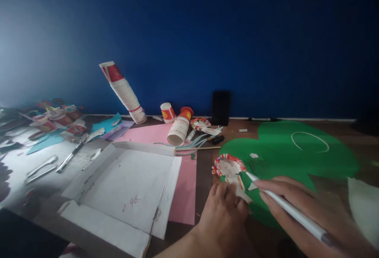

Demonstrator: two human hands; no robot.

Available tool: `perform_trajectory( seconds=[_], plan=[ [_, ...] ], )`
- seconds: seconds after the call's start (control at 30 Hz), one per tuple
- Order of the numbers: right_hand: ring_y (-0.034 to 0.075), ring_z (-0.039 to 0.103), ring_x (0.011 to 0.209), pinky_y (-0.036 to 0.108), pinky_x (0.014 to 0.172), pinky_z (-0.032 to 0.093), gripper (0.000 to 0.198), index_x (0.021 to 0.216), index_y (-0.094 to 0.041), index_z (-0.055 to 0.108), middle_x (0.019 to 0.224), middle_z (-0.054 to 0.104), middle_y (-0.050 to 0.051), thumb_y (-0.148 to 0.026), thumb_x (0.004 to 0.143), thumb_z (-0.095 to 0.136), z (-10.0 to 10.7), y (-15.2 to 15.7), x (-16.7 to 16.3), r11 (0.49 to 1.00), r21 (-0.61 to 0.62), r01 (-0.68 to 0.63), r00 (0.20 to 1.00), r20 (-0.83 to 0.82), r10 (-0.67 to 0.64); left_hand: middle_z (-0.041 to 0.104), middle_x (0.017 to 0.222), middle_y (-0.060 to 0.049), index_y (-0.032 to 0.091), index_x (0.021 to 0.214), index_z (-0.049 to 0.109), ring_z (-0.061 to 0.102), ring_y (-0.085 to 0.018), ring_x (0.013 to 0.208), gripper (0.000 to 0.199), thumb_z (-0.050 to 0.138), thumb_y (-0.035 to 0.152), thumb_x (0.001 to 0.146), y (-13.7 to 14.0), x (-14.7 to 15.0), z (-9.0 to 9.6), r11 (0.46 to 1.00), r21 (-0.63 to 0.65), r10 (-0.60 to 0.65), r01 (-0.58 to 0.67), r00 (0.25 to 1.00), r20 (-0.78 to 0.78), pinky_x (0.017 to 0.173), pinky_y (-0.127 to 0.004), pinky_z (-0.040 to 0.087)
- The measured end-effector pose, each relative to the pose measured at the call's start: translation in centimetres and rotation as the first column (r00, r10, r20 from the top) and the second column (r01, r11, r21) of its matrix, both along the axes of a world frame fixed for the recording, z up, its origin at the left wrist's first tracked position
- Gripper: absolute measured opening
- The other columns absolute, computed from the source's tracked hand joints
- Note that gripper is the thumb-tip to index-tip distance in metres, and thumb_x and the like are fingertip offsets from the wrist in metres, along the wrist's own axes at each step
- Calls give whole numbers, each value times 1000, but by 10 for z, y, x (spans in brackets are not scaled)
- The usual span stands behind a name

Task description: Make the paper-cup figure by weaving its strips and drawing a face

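My right hand [299,206] grips a white pen [291,210] with its tip pointing left, close to a paper circle [229,167] with a frilled red-and-white edge. My left hand [223,210] has its fingers curled over cut white paper [237,187] at the circle's lower side. Both hands are over the lower left part of a green paper shape [291,159]. Small white and green scraps lie beside the pen tip. The left fingertips are partly hidden under the hand.
An opened white box [124,187] lies left on pink paper [186,195]. Behind are a leaning stack of paper cups [124,92], other cups [178,129], pale blue strips [195,143] and an upright black phone-like slab [221,108]. A blue wall [207,45] closes the back.
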State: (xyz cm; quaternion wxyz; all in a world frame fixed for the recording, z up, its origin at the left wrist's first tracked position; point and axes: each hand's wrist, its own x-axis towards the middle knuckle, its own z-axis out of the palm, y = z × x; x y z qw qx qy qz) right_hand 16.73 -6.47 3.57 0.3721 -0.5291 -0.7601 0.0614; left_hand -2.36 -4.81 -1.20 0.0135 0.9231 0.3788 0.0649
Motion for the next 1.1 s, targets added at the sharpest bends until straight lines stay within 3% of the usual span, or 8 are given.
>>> perform_trajectory(
  seconds=[0.1, 0.2, 0.4, 0.5, 0.7, 1.1],
  plan=[
    [18, 71, 82, 26, 77, 58, 28, 116, -32, 64, 101, 73, 3, -31, 89, 56, -2, 8, -2, 994, -3, -110, 991, 71, 110, 57, 129, -14, 14, 113, 58, 47, -27, 124, 29, 49, 33, 92, 0, -3, 4, 999, -22, -25, 25, 1000, 7, 107, -43, 38],
    [20, 69, 97, 28, 83, 57, 31, 123, -29, 58, 111, 70, 6, -29, 92, 53, -21, 13, -1, 994, -44, -101, 994, 47, 103, 56, 131, -15, 10, 118, 54, 45, -27, 126, 35, 50, 29, 90, 1, -6, 8, 997, -64, -34, 35, 999, 13, 111, -44, 32],
    [20, 68, 104, 28, 86, 56, 32, 122, -27, 58, 115, 68, 7, -23, 90, 54, -59, 11, 2, 987, -88, -133, 990, 25, 136, 59, 120, -11, 12, 119, 53, 52, -24, 111, 31, 42, 17, 91, 1, -1, 0, 988, -136, 89, -76, 992, 94, 100, -39, 43],
    [19, 69, 101, 27, 84, 58, 29, 118, -27, 60, 113, 70, 6, -24, 91, 53, -57, 8, -2, 985, -113, -129, 992, -20, 128, 57, 119, -11, 12, 131, 46, 53, -25, 106, 40, 40, 18, 92, 0, 3, -5, 983, -136, 134, -125, 989, 60, 94, -39, 47],
    [18, 72, 89, 25, 78, 59, 20, 108, -27, 63, 103, 72, 4, -29, 89, 57, -47, 11, -3, 997, -58, -58, 992, -118, 50, 50, 123, -14, 8, 145, 30, 47, -27, 106, 65, 49, 25, 85, 5, 4, -2, 980, -123, 161, -155, 986, 46, 101, -42, 40],
    [18, 72, 88, 23, 78, 58, 20, 107, -28, 64, 103, 73, 3, -33, 89, 58, -49, 12, 4, 995, -92, -30, 984, -176, 13, 49, 127, -14, 9, 143, 37, 44, -27, 107, 60, 48, 30, 87, 9, 4, 5, 982, -113, 157, -154, 987, 27, 100, -41, 38]
  ],
)
